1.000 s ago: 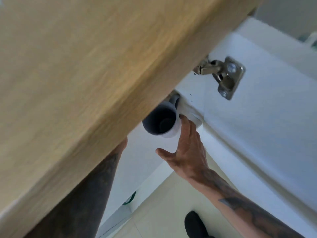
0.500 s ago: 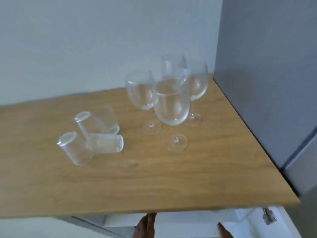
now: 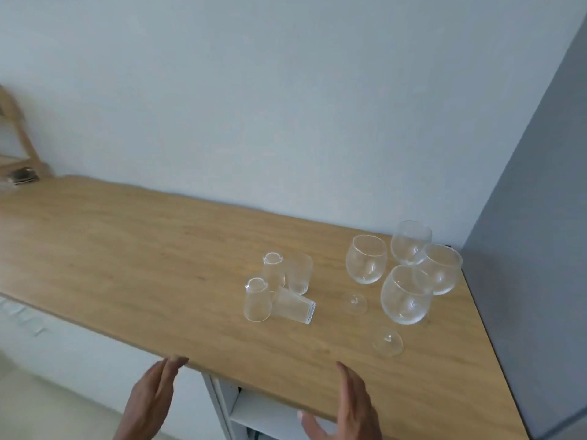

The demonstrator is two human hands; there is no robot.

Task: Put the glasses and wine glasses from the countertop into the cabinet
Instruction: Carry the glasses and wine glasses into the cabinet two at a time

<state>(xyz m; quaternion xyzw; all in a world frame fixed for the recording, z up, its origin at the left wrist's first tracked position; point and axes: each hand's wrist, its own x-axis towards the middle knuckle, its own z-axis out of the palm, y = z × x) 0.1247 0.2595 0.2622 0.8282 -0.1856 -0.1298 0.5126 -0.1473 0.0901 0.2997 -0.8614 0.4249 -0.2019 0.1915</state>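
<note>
Pale wall (image 3: 254, 106) behind, grey panel (image 3: 533, 249) rightward (floor (image 3: 47, 408) light).

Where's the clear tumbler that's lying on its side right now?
In the head view, the tipped clear tumbler lies centre-right on the wooden countertop, against an upside-down tumbler, left of the four wine glasses.

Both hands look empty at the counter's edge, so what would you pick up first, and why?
Probably reach the right hand forward to the nearest wine glass and take it by the stem. Both hands are open at the countertop edge, the left hand holding nothing either. That wine glass stands in front of the other three, so lifting it first seems to spare the rest.
</note>
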